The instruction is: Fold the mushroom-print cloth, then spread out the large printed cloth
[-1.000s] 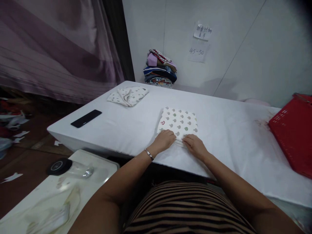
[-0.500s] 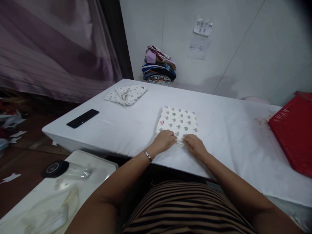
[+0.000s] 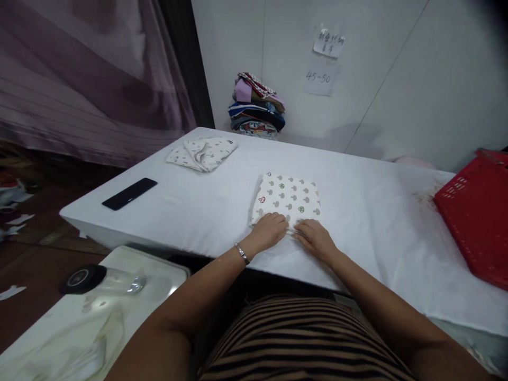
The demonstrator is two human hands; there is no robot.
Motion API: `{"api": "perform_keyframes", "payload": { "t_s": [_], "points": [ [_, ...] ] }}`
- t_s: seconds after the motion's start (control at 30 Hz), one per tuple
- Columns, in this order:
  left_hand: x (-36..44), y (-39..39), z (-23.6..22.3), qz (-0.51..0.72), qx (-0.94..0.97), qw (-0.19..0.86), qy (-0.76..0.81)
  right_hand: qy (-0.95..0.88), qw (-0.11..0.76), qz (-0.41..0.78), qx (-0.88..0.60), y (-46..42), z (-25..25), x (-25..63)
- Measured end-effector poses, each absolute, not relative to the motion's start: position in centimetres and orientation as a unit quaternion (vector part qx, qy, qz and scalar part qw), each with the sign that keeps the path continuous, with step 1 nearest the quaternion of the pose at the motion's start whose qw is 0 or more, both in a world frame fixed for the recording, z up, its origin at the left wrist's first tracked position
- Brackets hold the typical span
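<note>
Broadly, the frame's middle is spanned by a white-covered counter point(image 3: 353, 196). A red basket point(image 3: 478, 219) is set at far right. Just right of centre, a folded mushroom-print cloth point(image 3: 286, 197) is laid flat, its near edge gripped by the left hand point(image 3: 270, 230) and right hand point(image 3: 316, 239).

Pale wall point(image 3: 365, 58), mauve curtain point(image 3: 79, 79), reddish-brown floor point(image 3: 35, 270).

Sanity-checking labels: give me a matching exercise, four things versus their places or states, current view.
1. mushroom-print cloth
2. black slab
3. red basket
4. bracelet

A. worn on left arm
B. at the view's right edge
C. touched by left hand and right hand
D. flat, left side of white table

Pairs: 1-C; 2-D; 3-B; 4-A
</note>
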State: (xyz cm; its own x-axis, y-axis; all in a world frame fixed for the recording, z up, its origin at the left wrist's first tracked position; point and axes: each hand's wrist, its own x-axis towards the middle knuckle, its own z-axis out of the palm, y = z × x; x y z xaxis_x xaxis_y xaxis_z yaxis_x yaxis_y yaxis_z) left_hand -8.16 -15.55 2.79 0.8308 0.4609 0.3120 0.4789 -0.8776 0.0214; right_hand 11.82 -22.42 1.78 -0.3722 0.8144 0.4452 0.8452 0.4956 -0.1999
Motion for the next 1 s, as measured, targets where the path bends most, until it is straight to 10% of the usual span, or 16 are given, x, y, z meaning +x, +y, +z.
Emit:
{"api": "perform_keyframes", "payload": {
  "t_s": [1.0],
  "points": [
    [-10.0, -16.2, 1.9, -0.178, -0.952, 0.056, -0.243, -0.84, 0.239, -0.12, -0.472, -23.2, 0.6, 11.3]
  ]
}}
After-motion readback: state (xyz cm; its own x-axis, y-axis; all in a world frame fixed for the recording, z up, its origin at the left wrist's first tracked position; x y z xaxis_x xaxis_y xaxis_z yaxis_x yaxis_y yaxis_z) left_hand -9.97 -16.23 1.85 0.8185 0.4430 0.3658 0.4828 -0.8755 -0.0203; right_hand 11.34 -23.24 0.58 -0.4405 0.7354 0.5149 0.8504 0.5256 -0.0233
